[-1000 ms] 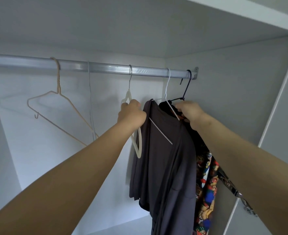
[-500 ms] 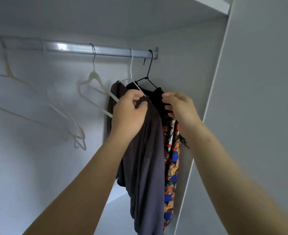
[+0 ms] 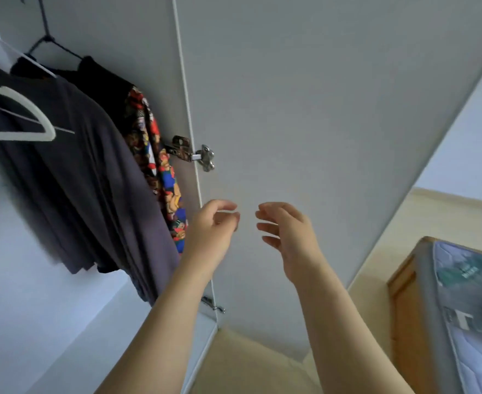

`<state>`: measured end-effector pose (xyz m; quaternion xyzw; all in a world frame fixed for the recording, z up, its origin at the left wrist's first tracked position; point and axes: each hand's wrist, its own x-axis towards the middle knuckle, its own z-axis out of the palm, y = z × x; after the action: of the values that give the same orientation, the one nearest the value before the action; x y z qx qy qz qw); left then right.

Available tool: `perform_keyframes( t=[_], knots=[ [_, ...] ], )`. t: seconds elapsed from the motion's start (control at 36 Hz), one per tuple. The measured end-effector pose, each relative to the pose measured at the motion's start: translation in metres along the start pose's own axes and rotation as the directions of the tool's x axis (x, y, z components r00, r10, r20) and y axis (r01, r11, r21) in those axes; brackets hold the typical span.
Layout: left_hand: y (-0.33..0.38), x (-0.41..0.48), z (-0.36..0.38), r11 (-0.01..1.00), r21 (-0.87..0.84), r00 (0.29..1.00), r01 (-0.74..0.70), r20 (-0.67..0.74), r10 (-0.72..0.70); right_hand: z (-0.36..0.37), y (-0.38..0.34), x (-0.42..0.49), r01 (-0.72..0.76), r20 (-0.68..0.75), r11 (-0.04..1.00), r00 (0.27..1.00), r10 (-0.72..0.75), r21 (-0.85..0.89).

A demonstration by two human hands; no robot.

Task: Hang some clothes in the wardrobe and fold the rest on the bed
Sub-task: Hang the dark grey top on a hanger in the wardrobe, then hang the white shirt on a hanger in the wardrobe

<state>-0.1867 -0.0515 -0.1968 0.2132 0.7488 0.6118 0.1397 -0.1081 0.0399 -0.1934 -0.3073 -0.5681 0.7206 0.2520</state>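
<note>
Release done: left hand (image 3: 214,231) and right hand (image 3: 288,237) have let go, fingers loosely curled, empty. Grey shirt (image 3: 86,177) hangs up-left of my left fingers; bed (image 3: 467,308) lies down-right of the right ones. I judge this hanging finished.

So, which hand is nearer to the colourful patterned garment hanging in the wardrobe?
The left. The left hand hovers just beside the lower edge of the patterned garment, apparently not touching it. The right hand is farther to the right, in front of the wardrobe door.
</note>
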Motion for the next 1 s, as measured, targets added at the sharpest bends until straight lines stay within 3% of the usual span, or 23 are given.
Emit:
perform_keyframes(
  t=[0.25, 0.5, 0.78, 1.0],
  knots=[
    [-0.022, -0.048, 0.112, 0.986, 0.013, 0.935, 0.168, 0.315, -0.163, -0.135, 0.046, -0.029, -0.14, -0.289, 0.984, 0.943, 0.167, 0.11],
    [-0.003, -0.098, 0.276, 0.977, 0.061, 0.797, 0.203, 0.57, -0.201, -0.298, 0.055, -0.059, -0.167, -0.517, 0.967, 0.82, 0.244, 0.192],
    [0.008, -0.15, 0.438, 0.974, 0.122, 0.637, 0.19, 0.74, -0.217, -0.451, 0.052, -0.108, -0.098, -0.701, 0.946, 0.649, 0.296, 0.309],
    [-0.005, -0.175, 0.535, 0.967, 0.254, 0.457, -0.008, 0.861, -0.222, -0.528, 0.067, -0.126, -0.102, -0.777, 0.914, 0.495, 0.389, 0.392]
  ],
)
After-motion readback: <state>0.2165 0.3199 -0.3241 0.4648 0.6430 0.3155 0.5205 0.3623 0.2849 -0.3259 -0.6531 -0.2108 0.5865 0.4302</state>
